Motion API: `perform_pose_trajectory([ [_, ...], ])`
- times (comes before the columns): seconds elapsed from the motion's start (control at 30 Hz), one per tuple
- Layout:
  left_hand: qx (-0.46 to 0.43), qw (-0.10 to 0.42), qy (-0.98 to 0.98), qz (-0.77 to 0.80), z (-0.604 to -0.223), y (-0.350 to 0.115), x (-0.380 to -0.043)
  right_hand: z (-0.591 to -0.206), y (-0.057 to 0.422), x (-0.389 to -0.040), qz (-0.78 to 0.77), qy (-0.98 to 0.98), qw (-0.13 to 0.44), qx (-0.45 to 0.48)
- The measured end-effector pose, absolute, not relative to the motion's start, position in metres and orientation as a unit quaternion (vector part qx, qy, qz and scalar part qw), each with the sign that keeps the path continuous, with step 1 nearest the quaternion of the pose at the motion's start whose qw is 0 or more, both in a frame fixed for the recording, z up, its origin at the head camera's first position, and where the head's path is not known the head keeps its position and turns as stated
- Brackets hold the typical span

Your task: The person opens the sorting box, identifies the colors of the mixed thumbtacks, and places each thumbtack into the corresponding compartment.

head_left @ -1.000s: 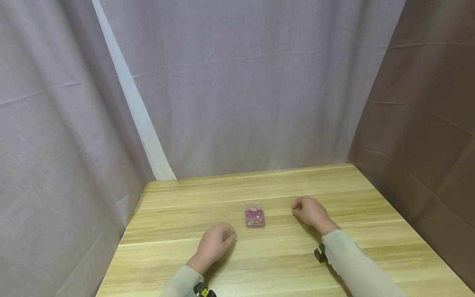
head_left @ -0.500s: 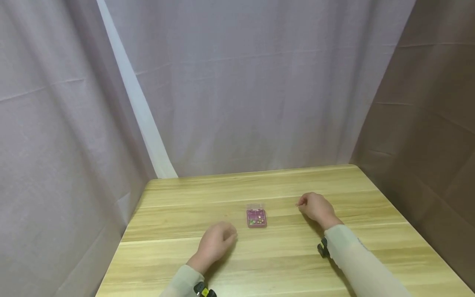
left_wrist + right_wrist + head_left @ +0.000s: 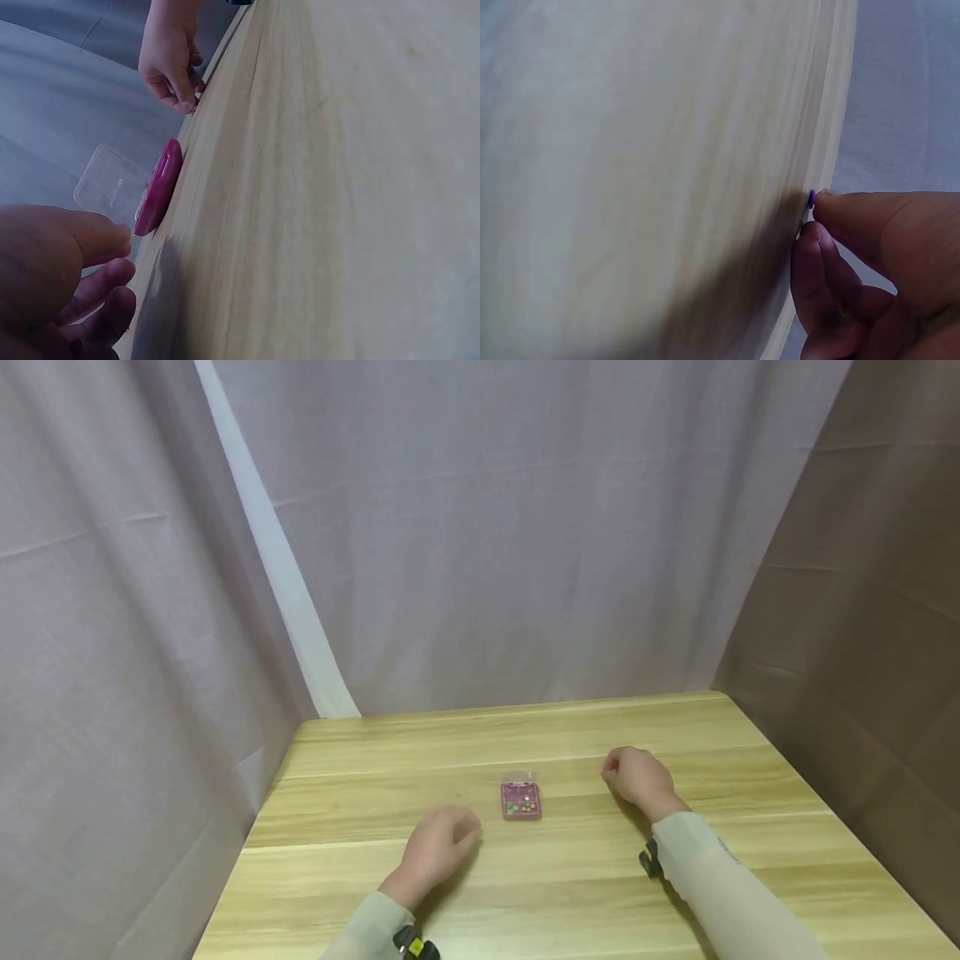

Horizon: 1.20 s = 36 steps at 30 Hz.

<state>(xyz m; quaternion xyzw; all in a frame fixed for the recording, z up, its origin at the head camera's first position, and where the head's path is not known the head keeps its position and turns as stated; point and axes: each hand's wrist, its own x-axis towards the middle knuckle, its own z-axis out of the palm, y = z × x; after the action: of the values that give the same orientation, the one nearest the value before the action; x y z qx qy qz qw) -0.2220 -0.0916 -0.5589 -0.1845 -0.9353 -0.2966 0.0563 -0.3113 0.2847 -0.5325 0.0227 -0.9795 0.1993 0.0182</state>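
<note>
- Lying on the wood-grain table (image 3: 570, 885) between both hands in the head view, a small purple box (image 3: 521, 817) has its clear lid (image 3: 519, 776) open at the far side; green bits (image 3: 512, 809) and yellowish bits (image 3: 529, 807) sit in its near compartments.
- In the same view, the left hand (image 3: 437, 847) is near the box, fingers loosely bent, holding nothing; the right hand (image 3: 637, 777) is on the other side, thumb and forefinger close together.
- From the left wrist, the lid stands up from the box, beyond the left thumb.
- From the right wrist, a tiny purple piece (image 3: 811, 199) touches the thumb tip, a narrow gap above the forefinger; whether it is pinched I cannot tell.
</note>
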Motion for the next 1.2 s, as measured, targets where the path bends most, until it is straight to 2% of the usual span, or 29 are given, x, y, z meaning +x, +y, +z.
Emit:
perform_pose_trajectory([
  [0.53,-0.188,0.056,-0.931,-0.308,-0.561,-0.093,-0.22,-0.532,0.278,-0.306,0.212,-0.976,0.032,0.045],
  [1.0,-0.186,0.06,-0.93,-0.312,-0.554,-0.097,-0.227,-0.53,0.217,-0.3,0.298,-0.948,0.034,0.106],
  [1.2,-0.186,0.068,-0.93,-0.31,-0.553,-0.099,-0.232,-0.531,0.2,-0.302,0.326,-0.94,0.025,0.1],
])
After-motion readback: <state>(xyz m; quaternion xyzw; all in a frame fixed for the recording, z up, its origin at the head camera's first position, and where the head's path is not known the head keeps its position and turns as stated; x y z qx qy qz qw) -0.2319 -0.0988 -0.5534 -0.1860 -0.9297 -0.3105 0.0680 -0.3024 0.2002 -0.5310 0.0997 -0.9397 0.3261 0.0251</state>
